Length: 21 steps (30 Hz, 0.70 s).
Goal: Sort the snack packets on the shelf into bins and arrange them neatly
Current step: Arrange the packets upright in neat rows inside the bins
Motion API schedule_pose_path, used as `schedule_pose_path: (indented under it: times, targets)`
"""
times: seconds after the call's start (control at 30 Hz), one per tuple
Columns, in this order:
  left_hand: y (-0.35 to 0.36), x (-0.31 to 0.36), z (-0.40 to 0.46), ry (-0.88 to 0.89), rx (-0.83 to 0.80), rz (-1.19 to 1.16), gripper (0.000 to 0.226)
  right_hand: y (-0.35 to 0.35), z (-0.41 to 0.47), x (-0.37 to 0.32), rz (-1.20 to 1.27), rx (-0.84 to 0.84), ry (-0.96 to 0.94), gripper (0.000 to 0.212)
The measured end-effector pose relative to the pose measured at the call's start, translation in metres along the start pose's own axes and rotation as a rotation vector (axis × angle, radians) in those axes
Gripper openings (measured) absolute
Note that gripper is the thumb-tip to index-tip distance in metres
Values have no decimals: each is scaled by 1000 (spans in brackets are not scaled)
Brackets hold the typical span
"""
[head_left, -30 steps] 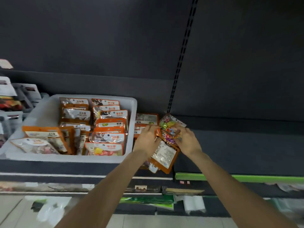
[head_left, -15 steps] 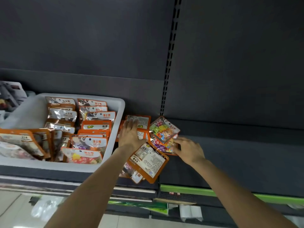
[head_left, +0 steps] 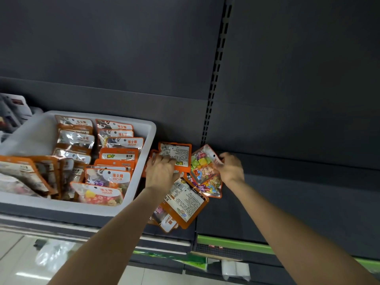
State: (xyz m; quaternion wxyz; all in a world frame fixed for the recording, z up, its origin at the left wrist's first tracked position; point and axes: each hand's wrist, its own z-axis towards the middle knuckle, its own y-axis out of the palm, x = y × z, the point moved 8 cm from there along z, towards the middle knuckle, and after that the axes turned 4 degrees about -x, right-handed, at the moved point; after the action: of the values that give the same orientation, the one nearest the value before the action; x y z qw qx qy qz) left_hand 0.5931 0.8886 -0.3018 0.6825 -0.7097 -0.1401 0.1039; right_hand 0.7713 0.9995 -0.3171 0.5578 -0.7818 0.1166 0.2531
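**Snack packets: bin mostly filled, a loose heap left on the shelf**

Snack packets [head_left: 115,161] stand in rows in the white bin [head_left: 144,171] at the left of the shelf [head_left: 308,202], most upright with their labels facing forward, so much of the sorting looks done. A loose pile [head_left: 185,202] lies just beside the bin's right wall, reaching the shelf's front edge, and has yet to be binned.

The left hand [head_left: 161,173] rests on the pile, fingers curled onto an orange packet lying back side up [head_left: 178,153]. The right hand [head_left: 231,167] pinches the corner of a clear packet of coloured sweets [head_left: 202,165], its grip closed on that corner.

The orange labels in the bin read "SUGAR" under Chinese characters. One loose packet reads "CANDY"; barcodes and fine print show on the backs, too small to read.
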Motion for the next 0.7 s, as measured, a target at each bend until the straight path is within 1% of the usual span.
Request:
schedule_pose_path:
  times: [0.03, 0.1, 0.23, 0.27, 0.33, 0.47, 0.53, 0.6, 0.7]
  targets:
    - [-1, 2, 1, 9, 11, 16, 44, -3, -1, 2, -1, -5, 8, 30]
    - [-1, 3, 5, 10, 8, 15, 41, -10, -4, 9, 20, 2, 9, 20]
    - [0, 6, 14, 32, -34, 9, 47, -40, -17, 23, 214, 167, -77, 7]
    - [2, 6, 16, 36, -52, -18, 49, -45, -20, 27, 287, 189, -85, 7]
    - [7, 3, 19, 38, -81, -79, 50, -51, -25, 32, 417, 179, -82, 13]
    - [6, 4, 24, 51, -58, -120, 43, -57, -30, 30, 461, 138, -103, 25]
    - [2, 2, 26, 36, -11, -169, 33, -60, -34, 28, 458, 148, -111, 29]
    - [-7, -1, 27, 13, 69, -215, 26, -61, -37, 25, 469, 149, -112, 24]
    - [-37, 8, 28, 40, 190, -316, 22, -67, -42, 19, 455, 163, -131, 16]
